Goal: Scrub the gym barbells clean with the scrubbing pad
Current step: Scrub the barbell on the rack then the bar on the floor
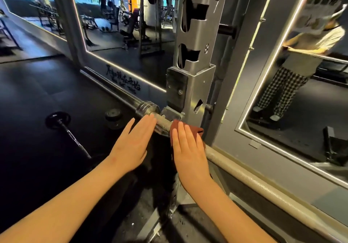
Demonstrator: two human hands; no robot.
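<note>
Way off to the left of the left hand (131,144) it's mostly open black rubber floor (28,110), so lots of room on that side. The only clutter there is a short bar with a plate (58,120) lying on the floor, its shaft angling in toward the left wrist, and a dark round weight (114,115) just beyond the fingertips.

The left hand is flat, fingers straight and together. Its tips rest on the barbell (162,125), right next to the chunky chrome collar (147,108). It isn't gripping anything.

Between the two hands you can see a short stretch of bare knurled shaft, and that's about all the gap there is.

The right hand (188,148) is flat too, fingers straight, pressing the reddish-brown scrubbing pad (198,132) down onto the bar. The pad sticks out past the fingertips and hangs off a bit on the thumb side.

Just beyond the right hand it gets tight. The grey rack upright (195,76) stands right there, and the bar sits in its hook.

To the right of the right hand the shaft runs on toward the lower right. It stays close along the wall, just under the lit edge of a mirror (310,110).
</note>
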